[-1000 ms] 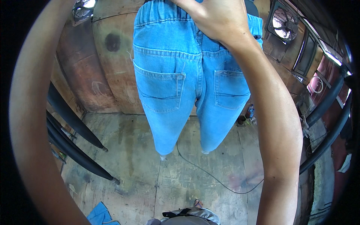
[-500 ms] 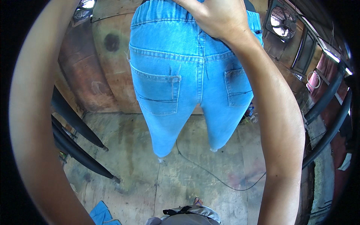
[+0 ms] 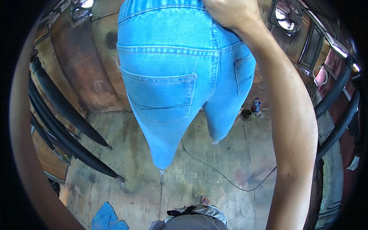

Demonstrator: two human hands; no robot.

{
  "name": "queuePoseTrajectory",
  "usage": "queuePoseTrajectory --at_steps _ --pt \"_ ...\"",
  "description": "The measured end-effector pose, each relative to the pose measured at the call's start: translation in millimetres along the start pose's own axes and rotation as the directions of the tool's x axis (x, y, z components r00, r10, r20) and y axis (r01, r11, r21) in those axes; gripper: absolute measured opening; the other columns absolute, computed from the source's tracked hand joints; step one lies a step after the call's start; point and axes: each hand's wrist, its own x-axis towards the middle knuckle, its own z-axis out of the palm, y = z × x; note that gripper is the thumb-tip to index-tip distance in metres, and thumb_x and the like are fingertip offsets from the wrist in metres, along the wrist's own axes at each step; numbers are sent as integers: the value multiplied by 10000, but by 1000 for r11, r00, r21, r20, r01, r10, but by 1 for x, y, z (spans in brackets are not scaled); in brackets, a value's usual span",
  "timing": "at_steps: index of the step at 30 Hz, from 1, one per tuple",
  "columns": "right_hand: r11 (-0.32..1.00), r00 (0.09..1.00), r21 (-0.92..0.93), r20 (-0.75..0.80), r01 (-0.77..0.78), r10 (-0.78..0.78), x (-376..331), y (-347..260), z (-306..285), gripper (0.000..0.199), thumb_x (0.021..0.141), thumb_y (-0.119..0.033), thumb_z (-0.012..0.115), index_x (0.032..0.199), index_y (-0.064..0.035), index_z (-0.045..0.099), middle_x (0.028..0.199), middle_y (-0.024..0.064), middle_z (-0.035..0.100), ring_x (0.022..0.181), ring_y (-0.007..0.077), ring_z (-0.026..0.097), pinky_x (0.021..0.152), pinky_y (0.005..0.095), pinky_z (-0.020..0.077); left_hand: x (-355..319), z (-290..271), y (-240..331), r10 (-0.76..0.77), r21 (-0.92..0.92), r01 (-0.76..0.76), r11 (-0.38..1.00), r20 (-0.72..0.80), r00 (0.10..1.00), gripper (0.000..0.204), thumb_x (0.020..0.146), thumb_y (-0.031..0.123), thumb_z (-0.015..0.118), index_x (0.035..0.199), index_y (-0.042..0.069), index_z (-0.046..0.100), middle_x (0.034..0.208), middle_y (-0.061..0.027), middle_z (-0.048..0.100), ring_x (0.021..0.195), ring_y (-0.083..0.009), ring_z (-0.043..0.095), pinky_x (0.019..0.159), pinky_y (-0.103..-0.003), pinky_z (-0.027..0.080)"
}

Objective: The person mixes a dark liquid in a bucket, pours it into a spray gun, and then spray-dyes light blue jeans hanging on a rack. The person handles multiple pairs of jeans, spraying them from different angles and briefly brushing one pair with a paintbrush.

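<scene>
A pair of light blue denim jeans [image 3: 165,61] hangs in front of me, back pockets facing me. The legs look filled out and taper to pinched, pale tips above the floor. My right hand [image 3: 232,13] rests against the waist at the top of the picture, right of the centre seam. Its fingers run past the upper edge, so their grip is hidden. Up the far left side my left forearm [image 3: 25,126] rises, blurred at the rim, and the left hand lies outside the picture.
Several black padded tubes [image 3: 73,103] slope down at the left, and more dark tubes [image 3: 337,96] stand at the right. A cable [image 3: 222,178] curves across the floor. Blue cloth [image 3: 109,218] lies lower left. A bottle [image 3: 256,104] stands by the wall, beneath a fan [image 3: 287,17].
The jeans have turned, shifted left and come nearer, so the left pocket looks larger. My left arm has moved outward to the left rim. The right hand has shifted slightly right and up.
</scene>
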Motion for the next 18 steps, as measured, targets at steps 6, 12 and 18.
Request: queuePoseTrajectory --at_steps 6,12,18 --pt "990 998 138 -36 -38 43 -5 23 -8 457 1018 -252 617 649 2 521 562 -46 431 563 45 369 494 298 313 -7 10 19 -98 -34 97 995 -2 995 333 895 331 565 1126 174 747 1135 -138 728 1074 -336 691 918 -477 529" --pt "875 995 -485 -81 10 -56 -18 45 -35 432 1043 -329 589 757 -9 634 726 47 616 647 158 521 588 357 410 -97 -231 180 157 -96 -221 971 -443 883 271 907 293 584 1079 139 726 1044 -151 718 974 -337 690 854 -460 533" --pt "827 969 -507 -87 -243 231 -84 10 -82 294 1016 -256 621 1157 -5 683 1023 162 706 972 252 689 857 360 524 -374 -577 419 607 911 -62 409 -322 -726 215 919 255 603 1032 104 705 954 -164 709 875 -338 689 790 -444 536"
